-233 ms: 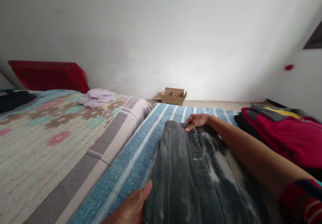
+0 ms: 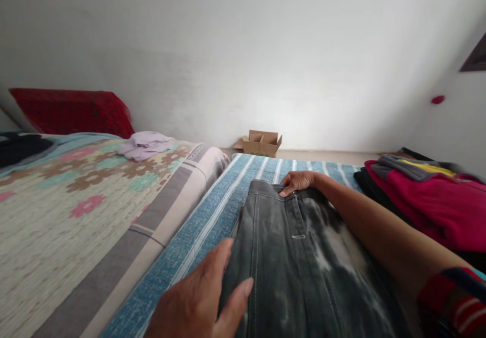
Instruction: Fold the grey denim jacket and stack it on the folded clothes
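Observation:
A dark grey, faded denim garment (image 2: 281, 257) with a waistband and pale stitching lies on a blue-and-white striped bedspread (image 2: 207, 216). My right hand (image 2: 298, 182) grips its waistband at the far end, thumb on the near side and fingers behind. Along the garment's left edge is my left hand (image 2: 205, 290), with thumb and fingers apart. Its thumb lies over the denim; whether it presses on the cloth I cannot tell. The garment's lower end runs out of view.
Folded clothes (image 2: 425, 191) in pink, grey and black are stacked at the right. On the left, a flowered bed cover (image 2: 94, 226) carries a crumpled lilac cloth (image 2: 144, 145). A cardboard box (image 2: 260, 143) stands by the wall, and a red headboard-like panel (image 2: 72, 110) is at far left.
My left hand has moved up and forward along the garment's left edge, and its thumb now reaches over the denim. My right hand keeps its grip on the waistband.

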Action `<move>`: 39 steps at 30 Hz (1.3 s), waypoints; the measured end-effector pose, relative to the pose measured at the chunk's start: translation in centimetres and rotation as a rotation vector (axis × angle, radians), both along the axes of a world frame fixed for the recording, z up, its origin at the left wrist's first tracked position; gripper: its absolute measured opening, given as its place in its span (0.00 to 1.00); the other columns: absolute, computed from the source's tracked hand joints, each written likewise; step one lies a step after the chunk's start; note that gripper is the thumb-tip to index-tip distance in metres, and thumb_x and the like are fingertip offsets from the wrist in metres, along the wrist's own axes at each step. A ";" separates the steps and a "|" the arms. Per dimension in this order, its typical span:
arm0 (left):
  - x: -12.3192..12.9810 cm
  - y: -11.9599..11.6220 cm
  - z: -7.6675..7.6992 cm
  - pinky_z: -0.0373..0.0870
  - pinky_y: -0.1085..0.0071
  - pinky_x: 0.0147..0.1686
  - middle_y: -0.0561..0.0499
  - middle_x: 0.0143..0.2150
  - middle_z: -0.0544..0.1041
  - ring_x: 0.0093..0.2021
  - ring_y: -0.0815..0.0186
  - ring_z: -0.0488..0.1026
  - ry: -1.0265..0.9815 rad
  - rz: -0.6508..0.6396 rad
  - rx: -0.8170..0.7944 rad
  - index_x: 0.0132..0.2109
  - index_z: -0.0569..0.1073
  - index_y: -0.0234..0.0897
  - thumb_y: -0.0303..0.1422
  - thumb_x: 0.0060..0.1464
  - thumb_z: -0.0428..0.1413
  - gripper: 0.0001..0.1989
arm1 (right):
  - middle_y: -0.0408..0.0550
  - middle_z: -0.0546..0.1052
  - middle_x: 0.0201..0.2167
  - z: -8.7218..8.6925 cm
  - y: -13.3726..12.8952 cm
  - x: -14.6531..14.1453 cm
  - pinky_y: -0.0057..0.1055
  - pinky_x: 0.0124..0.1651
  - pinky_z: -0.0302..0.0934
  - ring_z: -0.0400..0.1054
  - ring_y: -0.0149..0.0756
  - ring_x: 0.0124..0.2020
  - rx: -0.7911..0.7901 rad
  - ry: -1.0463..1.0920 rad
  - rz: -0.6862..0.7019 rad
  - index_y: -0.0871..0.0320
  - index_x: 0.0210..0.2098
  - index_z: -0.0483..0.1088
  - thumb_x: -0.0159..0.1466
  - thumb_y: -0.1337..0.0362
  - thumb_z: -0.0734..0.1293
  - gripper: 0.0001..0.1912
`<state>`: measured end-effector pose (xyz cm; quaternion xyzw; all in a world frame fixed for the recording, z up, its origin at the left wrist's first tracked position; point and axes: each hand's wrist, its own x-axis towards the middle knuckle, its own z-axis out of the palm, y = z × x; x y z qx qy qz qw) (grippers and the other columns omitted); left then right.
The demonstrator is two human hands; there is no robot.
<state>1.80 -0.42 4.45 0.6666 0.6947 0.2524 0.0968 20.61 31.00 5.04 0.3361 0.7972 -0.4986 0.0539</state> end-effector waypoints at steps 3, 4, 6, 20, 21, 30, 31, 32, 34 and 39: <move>4.8 2.2 3.0 0.58 0.56 0.61 0.44 0.62 0.65 0.62 0.55 0.60 0.226 -0.315 0.209 0.56 0.67 0.38 0.42 0.60 0.47 0.21 | 0.43 0.77 0.26 0.1 0.2 -0.1 0.28 0.35 0.63 0.70 0.34 0.28 -0.008 -0.005 0.016 0.60 0.32 0.78 0.39 0.48 0.77 0.27; 6.3 3.2 3.4 0.55 0.57 0.63 0.44 0.63 0.63 0.64 0.57 0.58 0.254 -0.463 0.176 0.56 0.67 0.37 0.42 0.61 0.46 0.21 | 0.42 0.77 0.25 0.2 0.3 -0.1 0.27 0.35 0.63 0.69 0.34 0.28 -0.011 -0.003 0.020 0.60 0.31 0.78 0.39 0.48 0.77 0.26; 8.6 5.0 3.0 0.49 0.53 0.64 0.42 0.66 0.56 0.67 0.57 0.50 0.260 -0.646 0.021 0.61 0.62 0.34 0.46 0.62 0.41 0.27 | 0.42 0.77 0.24 0.1 0.5 -0.1 0.27 0.34 0.63 0.69 0.33 0.27 -0.013 0.004 0.023 0.60 0.31 0.78 0.39 0.48 0.77 0.25; 8.9 7.4 -1.6 0.30 0.41 0.63 0.45 0.70 0.40 0.69 0.55 0.31 0.136 -0.669 -0.291 0.67 0.49 0.43 0.59 0.57 0.33 0.38 | 0.38 0.69 0.18 0.0 0.3 0.2 0.26 0.29 0.57 0.61 0.28 0.23 0.170 0.079 0.047 0.61 0.25 0.74 0.45 0.45 0.72 0.23; 8.9 7.4 -1.7 0.30 0.41 0.62 0.45 0.70 0.40 0.69 0.55 0.31 0.135 -0.664 -0.284 0.67 0.49 0.43 0.59 0.57 0.33 0.38 | 0.38 0.68 0.17 0.3 0.2 0.1 0.26 0.28 0.57 0.61 0.28 0.23 0.202 0.075 0.056 0.61 0.24 0.73 0.45 0.45 0.72 0.23; 8.8 7.8 -2.5 0.31 0.41 0.62 0.44 0.71 0.38 0.69 0.52 0.29 0.153 -0.627 -0.268 0.66 0.52 0.47 0.60 0.56 0.35 0.37 | 0.48 0.74 0.27 -0.1 -1.0 0.1 0.28 0.34 0.57 0.67 0.37 0.33 0.678 -0.108 -0.124 0.61 0.27 0.73 0.59 0.47 0.65 0.22; 8.8 7.8 -2.4 0.31 0.41 0.62 0.44 0.71 0.38 0.69 0.52 0.29 0.155 -0.626 -0.271 0.66 0.52 0.47 0.60 0.56 0.35 0.37 | 0.51 0.75 0.31 0.5 -1.6 0.2 0.30 0.36 0.57 0.68 0.40 0.37 0.761 -0.138 -0.180 0.61 0.30 0.73 0.61 0.48 0.63 0.21; 8.9 7.8 -2.3 0.31 0.41 0.62 0.44 0.71 0.39 0.69 0.51 0.30 0.159 -0.621 -0.276 0.66 0.53 0.47 0.59 0.56 0.35 0.37 | 0.55 0.76 0.35 1.2 -2.6 0.3 0.32 0.39 0.57 0.68 0.43 0.40 0.838 -0.166 -0.236 0.61 0.34 0.73 0.63 0.49 0.61 0.21; 9.0 7.9 -1.9 0.33 0.40 0.61 0.44 0.71 0.39 0.69 0.50 0.31 0.170 -0.605 -0.291 0.66 0.54 0.47 0.59 0.56 0.37 0.37 | 0.59 0.74 0.42 2.6 -5.4 0.4 0.34 0.42 0.56 0.67 0.45 0.46 0.966 -0.208 -0.322 0.60 0.40 0.71 0.67 0.52 0.56 0.20; 9.2 8.1 -1.8 0.35 0.40 0.61 0.46 0.70 0.47 0.68 0.46 0.38 0.197 -0.593 -0.266 0.64 0.57 0.48 0.58 0.55 0.41 0.35 | 0.50 0.75 0.38 2.2 -14.6 1.5 0.31 0.42 0.57 0.69 0.38 0.41 1.088 -0.212 -0.161 0.55 0.39 0.70 0.69 0.55 0.52 0.18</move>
